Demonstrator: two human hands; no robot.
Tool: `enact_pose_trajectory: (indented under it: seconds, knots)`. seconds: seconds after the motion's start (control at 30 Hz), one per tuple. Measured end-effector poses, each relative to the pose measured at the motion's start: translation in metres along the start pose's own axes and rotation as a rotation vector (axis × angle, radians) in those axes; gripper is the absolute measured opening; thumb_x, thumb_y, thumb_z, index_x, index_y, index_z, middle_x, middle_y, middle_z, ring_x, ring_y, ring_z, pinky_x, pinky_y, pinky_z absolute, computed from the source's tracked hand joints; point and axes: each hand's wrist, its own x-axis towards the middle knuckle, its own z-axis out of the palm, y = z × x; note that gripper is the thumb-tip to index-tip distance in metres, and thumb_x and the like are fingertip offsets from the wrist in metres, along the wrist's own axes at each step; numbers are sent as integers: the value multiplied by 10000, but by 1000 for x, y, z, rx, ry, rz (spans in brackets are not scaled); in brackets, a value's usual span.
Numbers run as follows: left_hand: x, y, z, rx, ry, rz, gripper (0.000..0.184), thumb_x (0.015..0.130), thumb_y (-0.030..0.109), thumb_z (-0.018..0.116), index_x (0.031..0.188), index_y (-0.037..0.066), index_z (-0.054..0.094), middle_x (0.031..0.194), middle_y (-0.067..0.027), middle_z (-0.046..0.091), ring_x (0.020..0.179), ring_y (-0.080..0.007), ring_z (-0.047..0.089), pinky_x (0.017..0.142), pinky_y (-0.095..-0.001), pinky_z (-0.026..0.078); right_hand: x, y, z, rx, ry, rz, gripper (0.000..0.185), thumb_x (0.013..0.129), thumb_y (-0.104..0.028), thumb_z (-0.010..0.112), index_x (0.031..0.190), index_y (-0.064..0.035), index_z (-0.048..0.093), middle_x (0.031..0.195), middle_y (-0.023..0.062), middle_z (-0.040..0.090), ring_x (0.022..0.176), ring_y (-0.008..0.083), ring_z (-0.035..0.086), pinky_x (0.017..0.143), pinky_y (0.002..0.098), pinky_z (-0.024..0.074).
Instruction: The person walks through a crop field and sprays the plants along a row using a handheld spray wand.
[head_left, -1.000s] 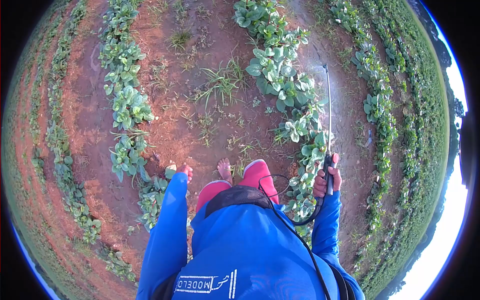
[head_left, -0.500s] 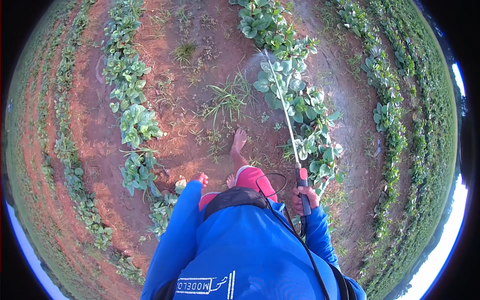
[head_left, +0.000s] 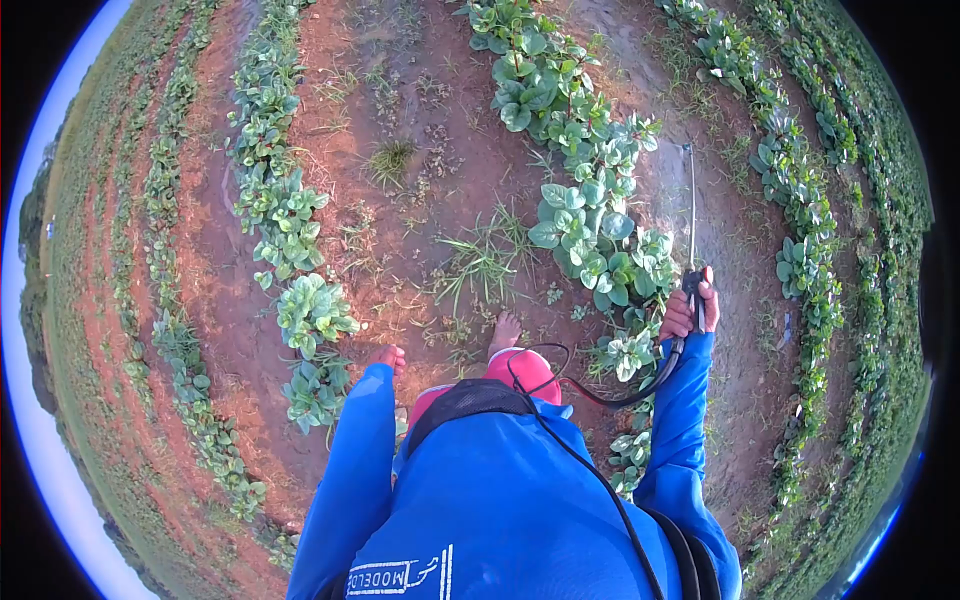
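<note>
My right hand (head_left: 690,307) is wrapped round the black handle of a spray wand (head_left: 692,205), whose thin metal tube points away from me. A faint mist shows near its tip, over the soil just right of a row of leafy plants (head_left: 590,215). From the handle a dark hose (head_left: 640,393) curves back toward my waist. My left hand (head_left: 390,358) hangs at my left side near another plant row (head_left: 312,312); its fingers are partly hidden by the blue sleeve, and what they hold, if anything, cannot be made out.
Reddish soil (head_left: 400,270) with a grass tuft (head_left: 487,255) lies between the two nearest rows. One bare foot (head_left: 505,332) shows ahead of my red trousers (head_left: 530,372). More plant rows (head_left: 800,230) run along both sides. A thin cable (head_left: 590,465) loops across my front.
The wand swung left over the plants, then back right, and now points straight ahead beyond the row. My right hand moved left, then right and forward. My feet have changed position.
</note>
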Motion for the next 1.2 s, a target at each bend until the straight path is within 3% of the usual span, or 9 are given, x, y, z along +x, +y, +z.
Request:
enact_pose_trajectory:
  seconds: [0.2,0.37,0.5,0.6,0.7,0.9,0.93,1.03,1.2]
  knots:
    - [1,34,9,-36,1,-37,196,716,274,512,788,97,556,632,-45,544,453,-153,482,424,-315,401,53,-33,22,23,18,-88,372,741,-364,555,679,-23,419,517,9,372,357,102,347,331,237,328]
    - [21,18,9,-121,-2,-72,203,713,266,510,795,84,551,619,-70,544,431,-179,483,398,-329,393,58,-3,23,-129,125,108,334,776,-390,476,737,-59,488,518,12,389,343,133,346,323,281,314]
    - [56,8,4,-93,-12,-58,228,746,285,470,793,76,547,623,-76,545,428,-180,477,387,-329,380,50,34,15,-345,309,239,287,783,-375,485,719,-101,428,498,10,351,329,131,316,293,285,282]
    - [59,31,4,-69,-11,-25,264,783,311,429,795,75,547,627,-75,546,434,-177,477,385,-323,379,59,74,34,-956,695,148,199,740,-277,520,739,-98,433,480,40,401,325,140,356,281,289,301]
    - [71,73,12,54,-75,57,322,814,365,394,774,87,552,626,-53,544,456,-151,478,399,-315,385,82,96,26,-1174,589,126,299,668,-296,628,783,-40,521,554,48,498,444,134,480,410,269,399]
    - [129,171,24,44,-149,38,283,806,335,429,751,91,561,623,-42,539,436,-130,467,391,-283,388,174,112,94,-1061,539,280,316,666,-304,625,799,-35,526,583,45,504,471,125,482,435,252,391]
    - [139,186,22,15,-175,56,283,807,337,426,755,92,558,619,-39,535,433,-127,461,388,-281,387,193,115,113,-1024,500,235,190,730,-234,553,747,-76,449,522,33,428,362,121,393,315,263,323]
    - [163,236,7,-19,-219,66,301,815,374,424,777,105,553,630,-18,531,460,-115,464,414,-278,394,243,101,152,-898,600,289,200,742,-280,536,723,-110,432,509,20,403,354,111,367,302,258,301]
    - [199,294,-30,-42,-175,92,314,823,394,418,776,114,553,620,-2,521,473,-106,462,427,-281,400,323,41,178,-474,323,330,298,753,-392,509,730,-102,444,506,3,357,337,121,329,305,276,309]
